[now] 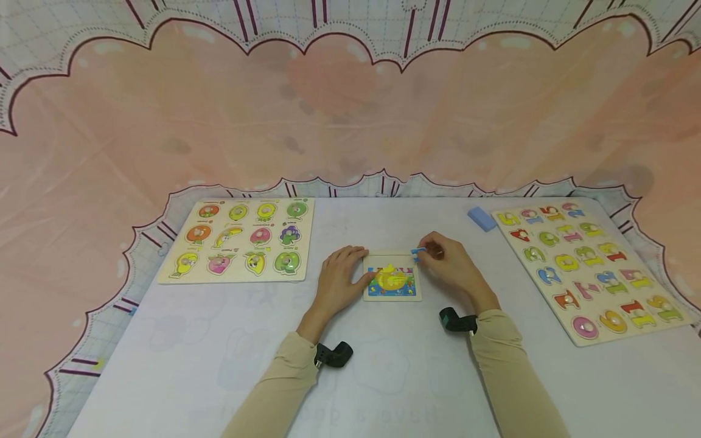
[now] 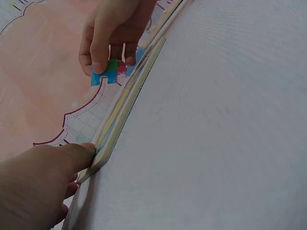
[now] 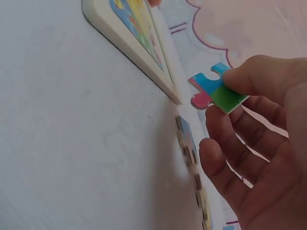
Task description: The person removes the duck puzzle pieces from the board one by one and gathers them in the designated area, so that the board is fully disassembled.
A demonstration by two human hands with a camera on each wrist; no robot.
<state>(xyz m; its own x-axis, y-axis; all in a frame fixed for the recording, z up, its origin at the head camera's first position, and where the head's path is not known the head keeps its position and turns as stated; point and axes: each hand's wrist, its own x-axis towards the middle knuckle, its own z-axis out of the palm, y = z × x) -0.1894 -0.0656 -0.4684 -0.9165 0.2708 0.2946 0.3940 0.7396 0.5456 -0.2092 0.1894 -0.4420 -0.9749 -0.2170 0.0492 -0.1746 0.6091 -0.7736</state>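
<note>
My left hand (image 1: 339, 274) holds the left side of a small jigsaw tray (image 1: 392, 298), its thumb (image 2: 81, 153) over the edge. A yellow duck picture (image 1: 391, 278) fills the tray's lower part; the strip above it shows bare wood. Over the tray's upper right corner, my right hand (image 1: 454, 264) pinches a jigsaw piece (image 3: 220, 91) between thumb and fingertips. This piece is blue and green with a pink knob, and is held up off the table. Several loose jigsaw pieces (image 3: 187, 143) lie beyond the tray in the right wrist view; the right hand mostly hides them in the head view.
A fruit peg puzzle board (image 1: 305, 243) lies at the left. On the right lies a number peg puzzle board (image 1: 588, 338), with a blue block (image 1: 481, 219) by its far left corner. The white table (image 1: 328, 389) meets a peach patterned cloth (image 1: 350, 134) behind.
</note>
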